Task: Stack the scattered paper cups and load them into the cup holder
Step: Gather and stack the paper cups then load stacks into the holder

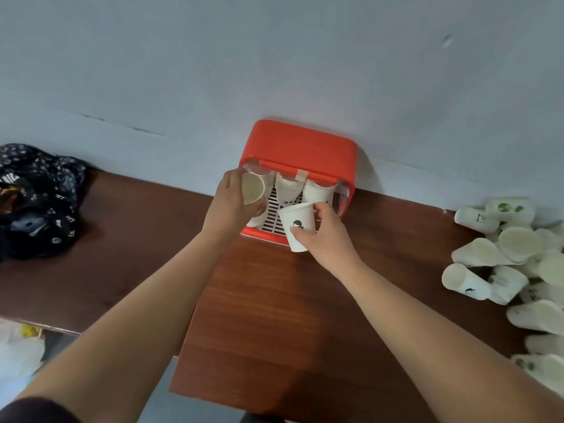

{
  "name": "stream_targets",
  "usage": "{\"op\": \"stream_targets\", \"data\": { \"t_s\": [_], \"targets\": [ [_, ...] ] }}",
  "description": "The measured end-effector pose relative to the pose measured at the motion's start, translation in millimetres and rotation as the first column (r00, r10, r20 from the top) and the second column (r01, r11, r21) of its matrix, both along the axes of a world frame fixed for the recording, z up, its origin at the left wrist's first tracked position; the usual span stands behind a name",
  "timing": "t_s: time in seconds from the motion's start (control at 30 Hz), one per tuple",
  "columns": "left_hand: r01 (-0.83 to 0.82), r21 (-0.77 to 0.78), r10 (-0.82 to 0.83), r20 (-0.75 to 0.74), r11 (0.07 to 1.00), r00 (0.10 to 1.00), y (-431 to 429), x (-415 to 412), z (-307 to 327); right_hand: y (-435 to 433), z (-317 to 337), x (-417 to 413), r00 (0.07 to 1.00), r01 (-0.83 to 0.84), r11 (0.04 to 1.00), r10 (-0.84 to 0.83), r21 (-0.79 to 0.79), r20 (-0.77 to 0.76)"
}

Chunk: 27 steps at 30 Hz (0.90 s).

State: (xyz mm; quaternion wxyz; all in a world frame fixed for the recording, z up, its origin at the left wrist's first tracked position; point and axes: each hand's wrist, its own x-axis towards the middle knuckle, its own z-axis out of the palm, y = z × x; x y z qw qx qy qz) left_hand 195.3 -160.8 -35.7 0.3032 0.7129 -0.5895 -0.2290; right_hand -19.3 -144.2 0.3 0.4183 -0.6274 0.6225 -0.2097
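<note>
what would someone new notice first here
The bright orange cup holder stands mid-frame against the wall, with stacks of white cups inside. Just in front of it, the left hand grips a paper cup with its mouth toward the camera, and the right hand grips a printed cup. A heap of loose cups lies at the right edge of the table.

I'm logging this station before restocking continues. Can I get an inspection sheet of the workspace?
Surface: dark reddish-brown wooden table, against the wall.
Job's things: orange plastic cup holder with white cup stacks inside; loose white paper cups heaped at right.
Clutter: black patterned cloth bag at left.
Grips: left hand holds a plain white paper cup; right hand holds a printed white paper cup.
Cables: nothing seen.
Surroundings: pale blue-grey wall.
</note>
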Motion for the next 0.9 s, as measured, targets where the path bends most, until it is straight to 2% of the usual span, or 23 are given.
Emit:
{"op": "stream_targets", "data": {
  "t_s": [0.13, 0.27, 0.37, 0.47, 0.53, 0.6, 0.67, 0.9],
  "targets": [
    [0.161, 0.151, -0.177, 0.102, 0.975, 0.979, 3.9, 10.1, -24.5, -4.9, -5.9, 11.0, 1.0, 0.028, 1.0, -0.028, 0.004, 0.0],
    [0.21, 0.255, -0.227, 0.038, 0.944, 0.973, -0.4, 18.4, -30.0, -13.3, -9.7, 19.6, 0.999, 0.041, 0.999, -0.041, 0.011, -0.008],
    [0.221, 0.287, -0.213, -0.058, 0.932, 0.975, -2.1, 27.9, -23.3, -21.9, -8.5, 32.1, 0.998, 0.039, 0.999, -0.039, 0.001, 0.047],
    [0.116, 0.21, -0.092, -0.122, 0.971, 0.988, 6.3, 33.8, -6.2, -31.2, -5.2, 45.9, 0.99, 0.016, 1.0, -0.013, -0.023, 0.138],
    [0.02, 0.145, 0.018, -0.261, 0.989, 0.965, 13.8, 36.4, 8.7, -35.5, -4.9, 54.2, 0.982, -0.027, 0.999, 0.031, -0.028, 0.185],
    [0.053, 0.116, 0.003, -0.436, 0.992, 0.9, 17.3, 38.9, 20.0, -37.2, -5.4, 62.5, 0.972, -0.083, 0.995, 0.091, -0.048, 0.219],
    [0.117, 0.087, -0.051, -0.544, 0.989, 0.837, 17.7, 40.7, 24.7, -37.9, -7.6, 69.7, 0.965, -0.142, 0.987, 0.156, -0.077, 0.212],
    [0.098, 0.047, -0.054, -0.564, 0.994, 0.824, 16.7, 41.3, 10.1, -39.2, -21.2, 74.6, 0.963, -0.199, 0.975, 0.213, -0.097, 0.162]
  ]
}}
